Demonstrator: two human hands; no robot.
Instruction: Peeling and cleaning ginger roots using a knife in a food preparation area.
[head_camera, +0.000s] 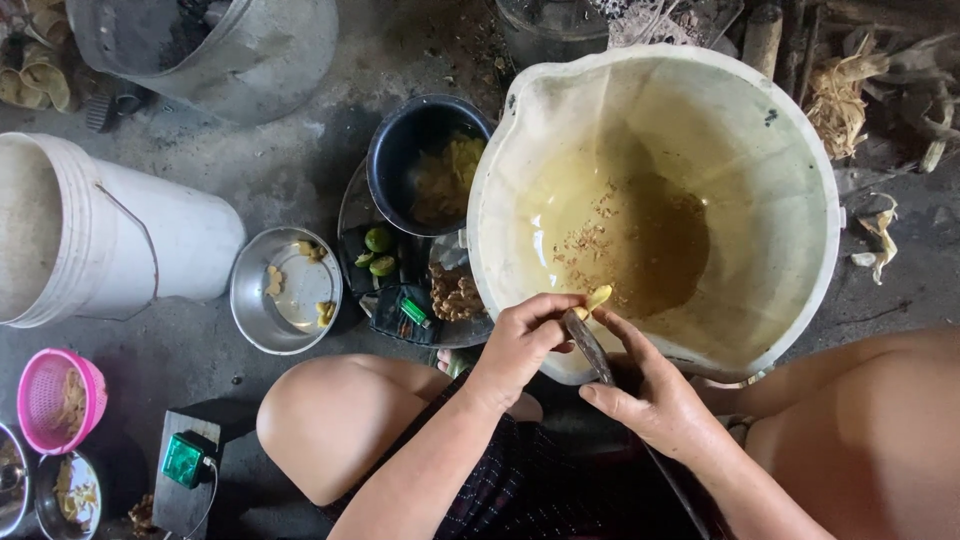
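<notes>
My left hand (520, 340) pinches a small yellow piece of ginger root (596, 298) over the near rim of a large cream basin (800, 150). My right hand (650, 395) grips a dark-bladed knife (585, 340), its blade resting against the ginger piece. The basin is tilted toward me and holds murky yellowish water with peel scraps floating in it. Both hands work just above the basin's near edge, between my bare knees.
A dark bowl of yellow shreds (425, 160), a tray with limes (380, 252) and ginger knobs (455, 295), a steel bowl (285, 290), a white bucket (110, 235), a pink strainer (60, 400) and a metal tub (220, 50) stand on the concrete floor at left.
</notes>
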